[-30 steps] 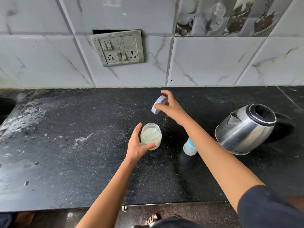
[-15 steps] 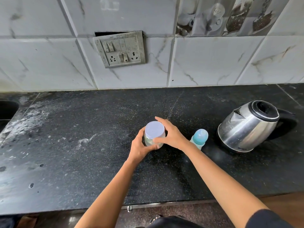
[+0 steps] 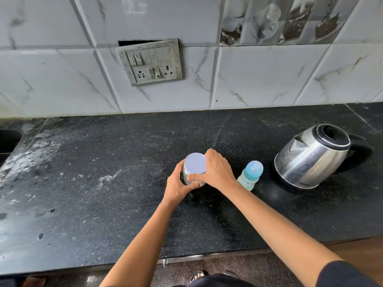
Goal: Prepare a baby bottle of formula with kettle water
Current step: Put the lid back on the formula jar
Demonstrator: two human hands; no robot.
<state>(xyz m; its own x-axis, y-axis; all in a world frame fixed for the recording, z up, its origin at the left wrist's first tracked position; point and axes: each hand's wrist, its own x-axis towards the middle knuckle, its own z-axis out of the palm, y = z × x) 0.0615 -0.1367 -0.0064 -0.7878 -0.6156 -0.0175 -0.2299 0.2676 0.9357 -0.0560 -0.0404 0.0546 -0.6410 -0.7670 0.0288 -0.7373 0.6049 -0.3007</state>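
Note:
A small clear formula jar (image 3: 187, 179) stands mid-counter with a pale lilac lid (image 3: 195, 163) on top. My left hand (image 3: 177, 187) wraps the jar's body from the left. My right hand (image 3: 215, 170) grips the lid's rim from the right. Just right of the jar stands a small baby bottle (image 3: 250, 175) with a blue teat cap, upright. Further right sits a steel kettle (image 3: 313, 157) with a black lid and handle, spout facing left.
The black granite counter (image 3: 103, 204) carries white powdery smears at the left. A sink edge (image 3: 8, 141) shows at far left. A switch and socket plate (image 3: 151, 63) hangs on the tiled wall behind. The counter's front edge runs along the bottom.
My right hand brought the lilac lid down from the back of the counter onto the jar. My left hand closed around the jar's body.

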